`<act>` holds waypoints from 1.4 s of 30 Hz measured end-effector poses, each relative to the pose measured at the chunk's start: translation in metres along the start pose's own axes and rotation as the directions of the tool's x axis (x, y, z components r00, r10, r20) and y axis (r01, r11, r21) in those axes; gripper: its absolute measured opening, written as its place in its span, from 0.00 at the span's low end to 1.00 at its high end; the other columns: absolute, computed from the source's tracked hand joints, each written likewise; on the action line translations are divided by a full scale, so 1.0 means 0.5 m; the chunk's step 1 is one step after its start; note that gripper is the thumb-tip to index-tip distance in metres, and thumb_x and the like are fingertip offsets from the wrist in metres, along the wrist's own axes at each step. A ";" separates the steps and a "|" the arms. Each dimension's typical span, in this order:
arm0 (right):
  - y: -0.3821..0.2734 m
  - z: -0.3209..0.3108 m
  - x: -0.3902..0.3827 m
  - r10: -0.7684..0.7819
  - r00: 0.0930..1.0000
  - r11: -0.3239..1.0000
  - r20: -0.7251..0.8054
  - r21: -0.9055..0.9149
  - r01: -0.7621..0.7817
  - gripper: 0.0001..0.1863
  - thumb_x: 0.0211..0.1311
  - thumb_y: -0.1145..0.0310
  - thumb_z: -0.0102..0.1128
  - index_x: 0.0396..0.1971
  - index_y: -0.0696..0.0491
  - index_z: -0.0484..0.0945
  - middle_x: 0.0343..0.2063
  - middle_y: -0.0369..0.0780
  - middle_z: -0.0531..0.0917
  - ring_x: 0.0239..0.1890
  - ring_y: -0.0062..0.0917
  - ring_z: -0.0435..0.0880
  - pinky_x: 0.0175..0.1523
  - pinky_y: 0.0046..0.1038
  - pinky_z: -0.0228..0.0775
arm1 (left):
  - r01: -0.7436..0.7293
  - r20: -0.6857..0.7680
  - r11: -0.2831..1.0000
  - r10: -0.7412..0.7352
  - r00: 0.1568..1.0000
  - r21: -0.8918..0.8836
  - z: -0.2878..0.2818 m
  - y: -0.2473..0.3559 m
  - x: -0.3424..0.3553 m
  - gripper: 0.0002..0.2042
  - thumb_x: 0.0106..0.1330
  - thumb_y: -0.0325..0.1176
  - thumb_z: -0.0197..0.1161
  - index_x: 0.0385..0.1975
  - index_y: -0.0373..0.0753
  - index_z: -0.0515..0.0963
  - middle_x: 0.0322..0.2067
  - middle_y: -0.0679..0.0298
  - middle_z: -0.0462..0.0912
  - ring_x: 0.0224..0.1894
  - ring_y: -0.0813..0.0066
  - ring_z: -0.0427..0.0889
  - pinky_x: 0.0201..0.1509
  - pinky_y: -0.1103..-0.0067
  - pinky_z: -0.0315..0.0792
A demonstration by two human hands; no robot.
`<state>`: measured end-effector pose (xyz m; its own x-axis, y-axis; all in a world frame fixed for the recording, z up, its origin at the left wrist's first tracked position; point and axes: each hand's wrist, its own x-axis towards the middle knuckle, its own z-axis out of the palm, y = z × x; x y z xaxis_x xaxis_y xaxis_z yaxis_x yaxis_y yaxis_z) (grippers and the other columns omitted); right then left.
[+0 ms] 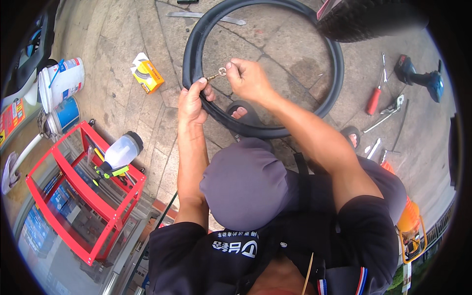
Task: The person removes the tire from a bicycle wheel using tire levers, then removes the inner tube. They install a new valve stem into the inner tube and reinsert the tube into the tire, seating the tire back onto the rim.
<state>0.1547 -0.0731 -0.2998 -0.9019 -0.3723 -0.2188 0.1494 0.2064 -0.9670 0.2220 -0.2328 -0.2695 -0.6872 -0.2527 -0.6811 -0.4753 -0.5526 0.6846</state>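
A large black rubber ring (339, 69) with a brass valve stem (212, 77) pointing inward lies on the paving; it looks like an inner tube, though a tyre around it cannot be ruled out. My left hand (192, 104) is closed around the ring's left side, thumb and fingers pinching the base of the valve stem. At the stem's free end sits a small brass valve tool (222, 72) with a round, notched head. My right hand (248, 79) is curled, thumb and forefinger at the edge of that tool. The other right fingers are partly hidden.
At left lie a yellow box (147, 74) and a red metal rack (64, 162) bearing a spray bottle (123, 151); buckets (69, 81) stand behind. Flat metal lever (216, 18) lies ahead. Rightward are a red-handled screwdriver (374, 101), adjustable wrench (393, 106) and cordless drill (423, 78).
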 end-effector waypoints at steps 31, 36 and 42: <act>0.024 0.005 0.009 0.178 0.978 0.788 0.113 0.579 -0.210 0.10 0.64 0.72 0.64 0.43 0.58 0.82 0.33 0.36 0.86 0.33 0.16 0.81 0.39 0.20 0.75 | 0.058 0.044 0.992 -0.053 0.998 -0.115 -0.023 -0.012 0.014 0.08 0.68 0.36 0.58 0.28 0.41 0.71 0.21 0.68 0.69 0.23 0.75 0.66 0.34 0.74 0.65; 0.019 -0.010 0.007 0.121 0.986 0.880 0.116 0.446 -0.160 0.08 0.64 0.75 0.63 0.42 0.58 0.82 0.35 0.35 0.85 0.38 0.18 0.81 0.46 0.21 0.74 | 0.060 0.031 0.993 -0.057 0.998 -0.104 -0.025 -0.012 0.013 0.08 0.67 0.36 0.58 0.28 0.41 0.71 0.21 0.68 0.69 0.23 0.75 0.66 0.34 0.74 0.65; 0.029 -0.006 0.017 0.060 0.996 0.853 0.063 0.515 -0.084 0.07 0.64 0.79 0.60 0.41 0.58 0.81 0.39 0.36 0.85 0.43 0.18 0.81 0.50 0.22 0.73 | 0.060 0.010 0.994 -0.060 0.998 -0.090 -0.012 -0.009 0.009 0.07 0.67 0.35 0.58 0.28 0.41 0.72 0.21 0.68 0.69 0.24 0.74 0.67 0.34 0.74 0.66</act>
<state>0.1481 -0.0702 -0.3154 -0.8639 -0.4159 -0.2840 0.4118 -0.2587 -0.8738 0.2241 -0.2363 -0.2771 -0.6632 -0.2114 -0.7180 -0.4647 -0.6358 0.6164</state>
